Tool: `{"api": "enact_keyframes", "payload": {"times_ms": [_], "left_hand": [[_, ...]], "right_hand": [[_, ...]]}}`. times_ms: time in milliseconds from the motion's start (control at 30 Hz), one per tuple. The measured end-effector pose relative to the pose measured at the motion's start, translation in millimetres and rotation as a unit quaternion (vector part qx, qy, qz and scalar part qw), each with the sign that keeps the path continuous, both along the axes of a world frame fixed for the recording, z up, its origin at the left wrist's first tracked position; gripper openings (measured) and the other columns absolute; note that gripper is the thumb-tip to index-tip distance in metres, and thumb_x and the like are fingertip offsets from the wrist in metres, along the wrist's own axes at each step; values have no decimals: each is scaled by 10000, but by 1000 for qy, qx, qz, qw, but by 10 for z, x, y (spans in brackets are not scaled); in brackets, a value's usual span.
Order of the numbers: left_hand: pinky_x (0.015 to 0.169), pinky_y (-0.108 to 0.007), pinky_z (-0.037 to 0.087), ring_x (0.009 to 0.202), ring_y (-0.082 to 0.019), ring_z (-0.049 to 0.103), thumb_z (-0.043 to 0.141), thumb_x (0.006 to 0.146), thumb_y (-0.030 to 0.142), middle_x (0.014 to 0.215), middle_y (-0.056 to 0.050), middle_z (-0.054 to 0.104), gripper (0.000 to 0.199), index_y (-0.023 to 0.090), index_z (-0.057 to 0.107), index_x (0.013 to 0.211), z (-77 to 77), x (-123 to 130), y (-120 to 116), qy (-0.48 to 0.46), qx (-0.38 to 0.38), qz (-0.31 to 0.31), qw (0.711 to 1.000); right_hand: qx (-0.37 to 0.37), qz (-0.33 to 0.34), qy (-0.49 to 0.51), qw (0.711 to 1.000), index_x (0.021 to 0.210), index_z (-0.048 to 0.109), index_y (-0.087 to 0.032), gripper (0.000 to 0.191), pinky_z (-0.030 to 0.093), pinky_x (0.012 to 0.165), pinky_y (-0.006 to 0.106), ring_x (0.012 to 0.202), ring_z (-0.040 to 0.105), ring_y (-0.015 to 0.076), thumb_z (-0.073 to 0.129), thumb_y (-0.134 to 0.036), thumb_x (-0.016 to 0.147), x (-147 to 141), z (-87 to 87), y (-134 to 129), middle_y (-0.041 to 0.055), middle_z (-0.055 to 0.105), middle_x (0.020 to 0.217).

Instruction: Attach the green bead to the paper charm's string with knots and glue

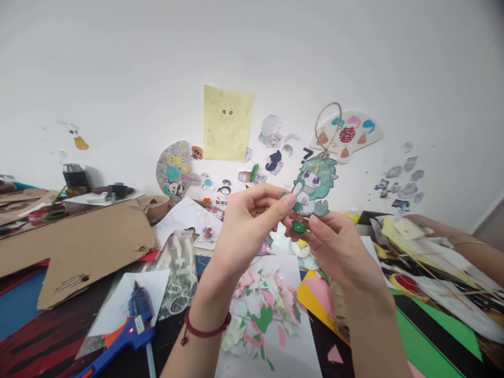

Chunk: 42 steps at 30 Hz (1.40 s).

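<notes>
A flat cutout of a green-haired character (315,181) hangs upright in front of the wall, with a brown cord loop (328,113) at its top. My left hand (255,220) pinches its lower left edge between thumb and fingers. Just below the cutout is a shiny green bead (298,227). My right hand (334,241) is closed around the bead and the cutout's bottom edge, its thumb beside the bead. Part of the left fingers is hidden behind the cutout.
A blue glue gun (137,315) lies on white paper at the left, near brown cardboard (90,241). Paper scraps (263,315) cover a white sheet below my hands. Another person's arm (468,247) reaches in at the right, over piled materials.
</notes>
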<state>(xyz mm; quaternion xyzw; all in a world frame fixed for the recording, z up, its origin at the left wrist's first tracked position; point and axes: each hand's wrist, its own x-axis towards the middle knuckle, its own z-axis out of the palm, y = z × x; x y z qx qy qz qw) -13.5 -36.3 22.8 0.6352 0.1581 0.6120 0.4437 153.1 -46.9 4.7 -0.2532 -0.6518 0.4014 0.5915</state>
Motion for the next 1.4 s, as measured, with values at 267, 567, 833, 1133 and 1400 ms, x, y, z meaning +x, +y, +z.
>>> {"api": "enact_keyframes", "payload": {"times_ms": [267, 567, 833, 1133, 1400], "left_hand": [[523, -204, 437, 548, -80, 579, 760, 848, 319, 604, 24, 637, 164, 174, 696, 807, 0, -15, -4, -3, 2, -1, 1000], [543, -210, 448, 584, -94, 596, 769, 849, 350, 637, 10, 660, 184, 177, 706, 845, -10, -8, 17, 16, 9, -11, 1000], [544, -204, 439, 580, -87, 558, 738, 877, 345, 656, 16, 647, 179, 169, 702, 870, -9, 32, 29, 31, 52, 2, 998], [635, -228, 466, 762, -128, 592, 689, 910, 411, 875, -19, 672, 241, 195, 656, 1012, -21, 37, -27, 128, 122, 110, 978], [682, -245, 506, 744, -124, 614, 832, 800, 281, 879, 5, 687, 306, 179, 596, 966, -42, 101, -108, 166, 313, 242, 903]], "right_hand": [[8, -52, -3, 999, 1001, 792, -242, 194, 596, 724, 313, 838, 710, 184, 782, -339, 833, -12, -18, -47, 54, 786, 967], [34, -87, -28, 995, 966, 802, -236, 177, 575, 642, 277, 819, 678, 179, 799, -323, 812, -10, 3, -56, 53, 778, 930], [38, -93, -22, 995, 972, 808, -279, 134, 532, 614, 198, 815, 660, 134, 780, -298, 842, 21, -10, -35, 11, 772, 884], [35, -25, 32, 999, 909, 797, -210, 150, 479, 553, 239, 655, 582, 123, 773, -339, 837, 64, 3, 32, 37, 715, 816], [84, -71, 98, 989, 856, 764, -248, 149, 525, 690, 284, 758, 617, 157, 821, -363, 780, 36, -27, 94, 16, 688, 828]]}}
